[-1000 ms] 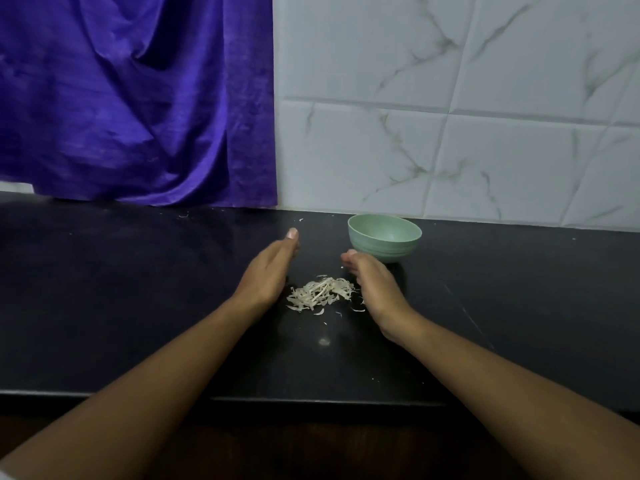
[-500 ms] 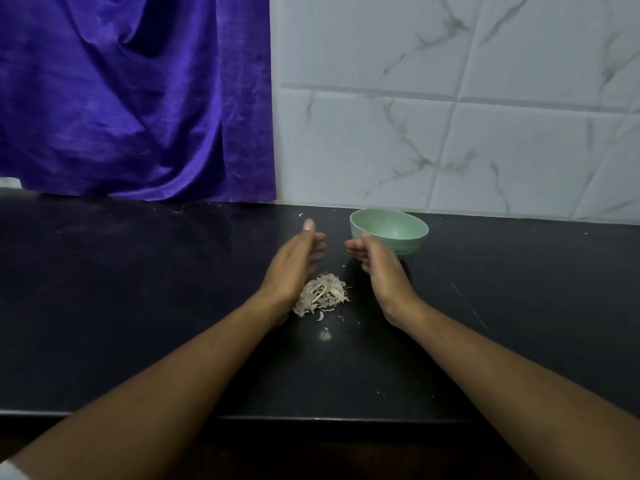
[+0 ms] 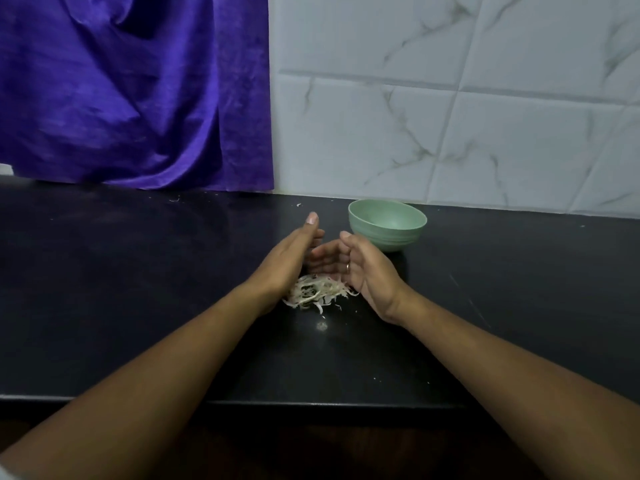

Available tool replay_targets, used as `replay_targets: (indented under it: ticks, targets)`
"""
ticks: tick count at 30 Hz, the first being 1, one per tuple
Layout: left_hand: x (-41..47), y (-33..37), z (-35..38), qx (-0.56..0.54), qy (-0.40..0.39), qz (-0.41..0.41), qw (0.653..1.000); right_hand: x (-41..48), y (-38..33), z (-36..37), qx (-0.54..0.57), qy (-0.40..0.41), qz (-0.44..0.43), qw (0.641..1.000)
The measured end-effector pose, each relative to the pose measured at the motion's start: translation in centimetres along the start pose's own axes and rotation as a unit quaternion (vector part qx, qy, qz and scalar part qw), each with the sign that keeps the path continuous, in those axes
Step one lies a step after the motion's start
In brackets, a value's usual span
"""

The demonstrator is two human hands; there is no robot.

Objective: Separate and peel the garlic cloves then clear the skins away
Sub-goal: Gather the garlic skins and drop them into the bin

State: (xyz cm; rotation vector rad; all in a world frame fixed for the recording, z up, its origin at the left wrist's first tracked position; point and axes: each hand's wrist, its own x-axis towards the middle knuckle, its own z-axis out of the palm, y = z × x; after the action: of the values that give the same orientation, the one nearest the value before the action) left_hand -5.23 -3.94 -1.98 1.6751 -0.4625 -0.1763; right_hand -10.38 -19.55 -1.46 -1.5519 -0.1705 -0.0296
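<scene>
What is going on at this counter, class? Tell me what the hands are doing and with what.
A person's left hand and right hand stand on edge on either side of a small pile of garlic skins on the black counter. Both are open, and their fingertips nearly meet behind the pile, as if to gather it. A green bowl sits just beyond the right hand. A few stray flakes lie further out.
</scene>
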Motion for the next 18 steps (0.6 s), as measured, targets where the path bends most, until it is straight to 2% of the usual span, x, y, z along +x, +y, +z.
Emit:
replay_targets:
  ticks: [2, 3, 5, 8, 10, 14, 18]
  targets:
    - [-0.6, 0.4, 0.7, -0.047, -0.03, -0.011, 0.998, -1.4, -0.1, -0.4, 0.026, 0.036, -0.029, 0.999]
    - [-0.9, 0.7, 0.9, -0.07, -0.038, -0.019, 0.997, -2.2, -0.1, -0.7, 0.002, 0.057, -0.054, 0.997]
    - [-1.4, 1.2, 0.9, -0.103, -0.032, -0.025, 0.994, -3.9, -0.1, -1.4, -0.13, 0.069, -0.097, 0.984]
    - [-1.6, 2.0, 0.0, -0.142, 0.056, -0.007, 0.988, -5.7, -0.1, -2.0, -0.378, 0.009, -0.049, 0.925]
    - [-1.6, 2.3, -0.9, -0.163, 0.128, -0.009, 0.978, -5.8, -0.1, -1.7, -0.484, -0.037, -0.007, 0.874]
    - [-1.8, 2.6, -1.9, -0.189, 0.19, -0.025, 0.963, -3.8, 0.1, 1.5, -0.559, -0.082, -0.024, 0.825]
    - [-1.9, 2.8, -2.1, -0.189, 0.205, -0.03, 0.96, -0.6, 1.0, 3.0, -0.633, -0.054, -0.102, 0.766]
